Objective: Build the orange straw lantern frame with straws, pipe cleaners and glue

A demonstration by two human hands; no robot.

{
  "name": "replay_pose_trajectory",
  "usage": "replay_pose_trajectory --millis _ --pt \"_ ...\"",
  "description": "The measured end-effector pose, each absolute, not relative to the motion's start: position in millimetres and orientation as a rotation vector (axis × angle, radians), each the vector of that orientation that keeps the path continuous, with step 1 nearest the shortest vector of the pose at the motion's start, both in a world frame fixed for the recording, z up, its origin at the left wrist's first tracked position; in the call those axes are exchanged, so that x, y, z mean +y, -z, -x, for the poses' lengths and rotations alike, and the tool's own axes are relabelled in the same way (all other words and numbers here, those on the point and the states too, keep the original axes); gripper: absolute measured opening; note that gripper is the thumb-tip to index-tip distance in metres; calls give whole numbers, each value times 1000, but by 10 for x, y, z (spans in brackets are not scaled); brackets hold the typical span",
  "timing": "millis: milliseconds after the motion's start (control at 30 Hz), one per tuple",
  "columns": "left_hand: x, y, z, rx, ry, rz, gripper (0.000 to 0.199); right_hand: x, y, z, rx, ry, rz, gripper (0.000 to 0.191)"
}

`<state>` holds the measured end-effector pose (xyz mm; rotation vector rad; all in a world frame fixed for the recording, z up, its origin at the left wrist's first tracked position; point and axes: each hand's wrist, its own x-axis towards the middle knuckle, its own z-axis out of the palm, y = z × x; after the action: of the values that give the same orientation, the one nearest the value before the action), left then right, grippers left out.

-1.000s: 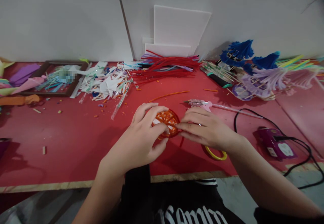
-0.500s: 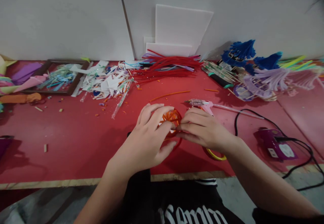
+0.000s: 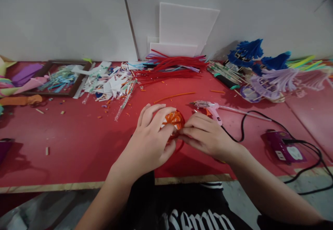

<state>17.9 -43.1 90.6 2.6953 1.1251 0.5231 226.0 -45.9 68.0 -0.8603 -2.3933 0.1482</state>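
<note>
Between my hands is a small round orange piece (image 3: 175, 118) with strips radiating over a white inside. My left hand (image 3: 152, 138) is wrapped round its left side, thumb and fingers closed on it. The fingertips of my right hand (image 3: 205, 133) are pinched together at the piece's lower right edge, close to my left thumb. What exactly they pinch is hidden. A pink glue gun (image 3: 213, 111) lies just beyond my right hand, its nozzle pointing left.
Red pipe cleaners (image 3: 171, 65) lie along the wall, with white scraps (image 3: 113, 82) to their left. Blue and lilac pleated pieces (image 3: 273, 81) stand back right. A purple power box (image 3: 284, 148) with black cables sits at right. A framed tray (image 3: 73, 93) is back left.
Both hands and the orange piece have shifted slightly left. More of the glue gun's handle shows, and the yellow ring handle beneath my right wrist is mostly covered.
</note>
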Motion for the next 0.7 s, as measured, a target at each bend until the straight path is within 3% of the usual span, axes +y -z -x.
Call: replay_pose_trajectory --millis 700 --pt "-524 -902 -233 1308 -545 -2654 8 -533 -644 -2215 -2306 -223 944 12"
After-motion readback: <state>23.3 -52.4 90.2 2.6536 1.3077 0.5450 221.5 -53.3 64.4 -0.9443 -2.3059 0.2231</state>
